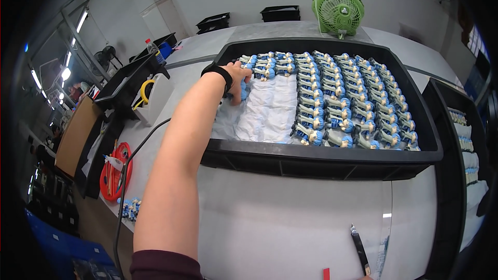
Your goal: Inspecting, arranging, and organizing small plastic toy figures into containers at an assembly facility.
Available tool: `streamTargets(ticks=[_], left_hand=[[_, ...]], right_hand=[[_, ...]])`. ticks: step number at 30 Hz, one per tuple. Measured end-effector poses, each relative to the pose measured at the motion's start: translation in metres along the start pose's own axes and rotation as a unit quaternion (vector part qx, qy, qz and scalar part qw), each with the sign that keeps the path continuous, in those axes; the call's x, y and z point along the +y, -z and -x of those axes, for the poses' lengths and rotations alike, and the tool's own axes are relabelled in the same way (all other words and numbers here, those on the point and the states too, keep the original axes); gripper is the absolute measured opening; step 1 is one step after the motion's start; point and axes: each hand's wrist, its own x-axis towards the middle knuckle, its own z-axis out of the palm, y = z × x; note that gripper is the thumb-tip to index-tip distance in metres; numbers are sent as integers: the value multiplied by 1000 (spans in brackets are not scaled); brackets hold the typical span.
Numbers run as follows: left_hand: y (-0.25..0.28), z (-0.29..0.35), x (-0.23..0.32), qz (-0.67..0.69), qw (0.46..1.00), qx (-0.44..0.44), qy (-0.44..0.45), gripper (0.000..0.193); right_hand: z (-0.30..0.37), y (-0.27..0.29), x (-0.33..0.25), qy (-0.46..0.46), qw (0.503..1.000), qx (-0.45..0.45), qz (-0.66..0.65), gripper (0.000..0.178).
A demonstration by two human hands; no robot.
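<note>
My left hand (238, 80) reaches into the far left part of a large black tray (311, 156). Its fingers are bent, and a small blue-haired figurine (244, 92) shows against the palm and thumb, partly hidden by the hand. Just beyond the fingertips lie more such figurines (264, 72). Long columns of the same figurines (338, 91) fill the tray's right side on white lining (267, 109). At the lower edge, only a sliver of what seems to be my right hand (366, 278) shows beside a black pen-like tool (359, 249); its fingers are hidden.
A green fan (340, 13) stands behind the tray. Another black tray (446, 176) with figurines is at the right. On the left are a red dish (115, 176) holding tools, a dark cable (136, 150), a few figurines (129, 208) and yellow tape (147, 92).
</note>
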Motion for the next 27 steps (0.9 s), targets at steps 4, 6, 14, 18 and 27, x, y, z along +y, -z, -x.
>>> streamTargets(ticks=[4, 6, 14, 18, 27], left_hand=[[-6, 0, -3, 10, 1000, 10, -3, 61], [-6, 3, -1, 11, 1000, 24, -11, 61], [30, 46, -12, 107, 959, 249, -86, 55], [59, 129, 12, 129, 906, 321, -243, 47], [-62, 261, 160, -14, 864, 75, -497, 50]], right_hand=[[0, 0, 0, 2, 1000, -3, 2, 11], [3, 1, 0, -7, 1000, 3, -5, 11], [4, 3, 2, -16, 1000, -2, -9, 10], [4, 0, 7, -26, 1000, -7, -5, 10], [13, -3, 48, -34, 996, 69, -41, 13]])
